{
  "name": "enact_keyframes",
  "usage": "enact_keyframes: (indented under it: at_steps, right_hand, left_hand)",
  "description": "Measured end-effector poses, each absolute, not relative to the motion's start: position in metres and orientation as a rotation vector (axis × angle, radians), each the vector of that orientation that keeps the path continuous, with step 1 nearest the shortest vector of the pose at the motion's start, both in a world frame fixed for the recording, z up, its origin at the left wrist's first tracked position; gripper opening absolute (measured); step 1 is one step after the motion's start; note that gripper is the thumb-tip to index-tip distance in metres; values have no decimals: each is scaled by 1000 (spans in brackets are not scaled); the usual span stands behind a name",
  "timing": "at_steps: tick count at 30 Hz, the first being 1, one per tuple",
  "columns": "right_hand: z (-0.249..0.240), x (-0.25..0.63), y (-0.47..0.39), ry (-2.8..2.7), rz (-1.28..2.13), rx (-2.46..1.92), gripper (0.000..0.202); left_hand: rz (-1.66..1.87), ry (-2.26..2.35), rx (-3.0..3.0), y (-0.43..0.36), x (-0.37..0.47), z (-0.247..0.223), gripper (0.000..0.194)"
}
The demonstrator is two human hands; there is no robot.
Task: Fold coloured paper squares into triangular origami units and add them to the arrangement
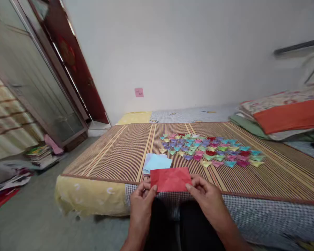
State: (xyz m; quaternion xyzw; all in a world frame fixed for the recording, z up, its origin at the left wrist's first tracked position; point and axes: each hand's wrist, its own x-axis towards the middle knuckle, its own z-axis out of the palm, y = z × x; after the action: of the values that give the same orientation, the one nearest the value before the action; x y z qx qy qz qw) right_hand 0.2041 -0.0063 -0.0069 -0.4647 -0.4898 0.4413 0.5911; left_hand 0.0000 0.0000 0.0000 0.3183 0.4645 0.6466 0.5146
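Observation:
A red sheet of paper (170,180), a wide rectangle with faint creases, is held up between both hands near the bed's front edge. My left hand (142,197) pinches its left end, thumb in front and fingers behind. At the right end, my right hand (205,195) grips it the same way. Just behind the red paper lies a small stack of paper sheets (158,162), light blue on top. Farther right, several rows of small folded paper pieces (199,148) in many colours are spread over the striped mat.
The striped mat (115,150) covers the bed, with a yellow cloth (94,195) hanging at its front left. Folded bedding (290,115) is piled at the right. On the floor at left stands a stack of books (40,155), near a glass door (36,69).

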Motion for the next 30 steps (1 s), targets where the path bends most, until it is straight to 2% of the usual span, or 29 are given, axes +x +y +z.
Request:
enact_keyframes:
  at_steps: [6, 8, 10, 17, 23, 30]
  right_hand:
    - [-8, 188, -2, -844, 1038, -955, 36]
    - [-10, 186, -1, -786, 1121, -925, 53]
    - [-12, 185, -1, -745, 1186, -901, 62]
    - [-7, 182, -7, -747, 1394, -832, 39]
    - [-6, 176, -13, -715, 1436, -809, 35]
    - [-12, 179, -16, -819, 1393, -883, 29]
  left_hand:
    - [1670, 1060, 739, -8, 8, -1, 41]
    - [1684, 1054, 743, -8, 9, 0, 57]
    - [1715, 1078, 759, -7, 10, 0, 63]
    - [1651, 985, 725, -9, 9, 0, 67]
    - [1313, 846, 640, -15, 19, 1, 36]
    - [1406, 851, 555, -14, 20, 8, 38]
